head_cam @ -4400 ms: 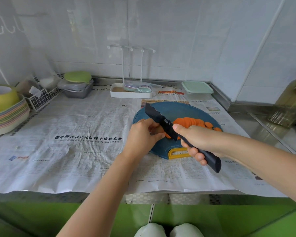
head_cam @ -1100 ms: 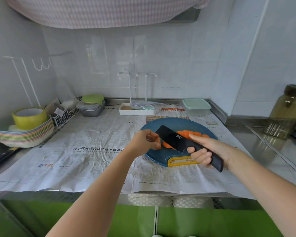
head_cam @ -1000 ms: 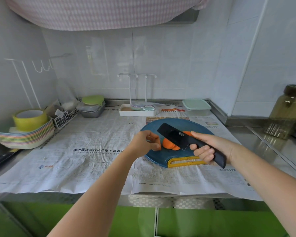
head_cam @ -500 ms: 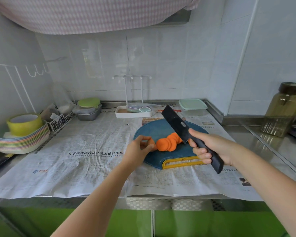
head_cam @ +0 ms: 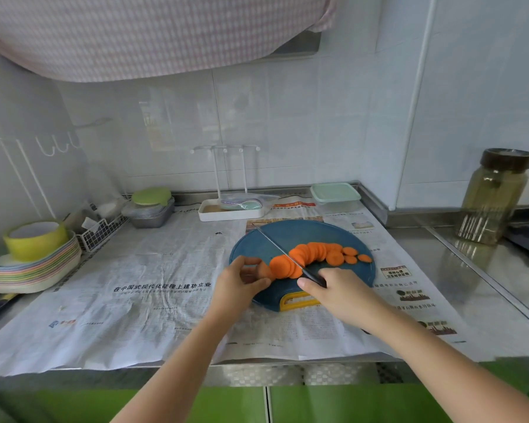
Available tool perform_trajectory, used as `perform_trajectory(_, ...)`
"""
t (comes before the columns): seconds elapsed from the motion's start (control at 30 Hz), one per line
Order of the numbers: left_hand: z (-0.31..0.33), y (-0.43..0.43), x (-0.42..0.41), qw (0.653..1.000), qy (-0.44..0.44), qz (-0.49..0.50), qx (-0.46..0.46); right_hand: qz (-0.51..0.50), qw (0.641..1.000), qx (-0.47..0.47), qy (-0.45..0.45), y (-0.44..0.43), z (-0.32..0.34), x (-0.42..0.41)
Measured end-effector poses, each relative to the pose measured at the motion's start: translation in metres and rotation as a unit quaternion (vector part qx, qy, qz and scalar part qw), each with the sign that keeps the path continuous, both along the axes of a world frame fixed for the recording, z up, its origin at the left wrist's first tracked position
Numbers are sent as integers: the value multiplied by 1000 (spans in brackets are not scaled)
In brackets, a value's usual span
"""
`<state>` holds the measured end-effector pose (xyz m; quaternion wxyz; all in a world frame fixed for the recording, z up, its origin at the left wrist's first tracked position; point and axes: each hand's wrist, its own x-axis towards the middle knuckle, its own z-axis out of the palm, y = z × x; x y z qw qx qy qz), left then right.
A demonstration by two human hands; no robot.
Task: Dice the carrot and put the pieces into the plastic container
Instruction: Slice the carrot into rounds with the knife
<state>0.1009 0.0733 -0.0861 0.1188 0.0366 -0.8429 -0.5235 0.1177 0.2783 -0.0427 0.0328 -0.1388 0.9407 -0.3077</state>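
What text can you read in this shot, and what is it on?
"在中国式现代化征程上建功立业": headline on the newspaper, left of the cutting board.
Red heading on the newspaper beside the plastic container: blurred, unreadable.
Boxed notice on the newspaper right of the cutting board: blurred, unreadable.
Newspaper body print: too small to read.
Knife: blade seen edge-on, no marking visible.

The cutting board (head_cam: 303, 236) lies on newspaper (head_cam: 165, 270) spread over the desk (head_cam: 471, 270). Carrot slices (head_cam: 315, 254) sit in a row on the board, with the knife (head_cam: 280, 248) across them. The plastic container (head_cam: 335, 196) stands behind the board, a rack tray (head_cam: 231, 213) to its left, a jar (head_cam: 495, 196) far right and stacked plates (head_cam: 34, 270) far left.
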Motion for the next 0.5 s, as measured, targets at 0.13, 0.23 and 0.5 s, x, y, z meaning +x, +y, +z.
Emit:
perform_trajectory(0.13,-2,4,6,1000,15,4,-4,1,996,-82,-47,0,1,-1)
perform_trajectory(0.23,-7,6,12,999,41,20,-16,11,989,-120,-80,0,5,1)
perform_trajectory(0.5,-14,10,17,994,98,47,-16,-31,998,30,53,-5,6,1)
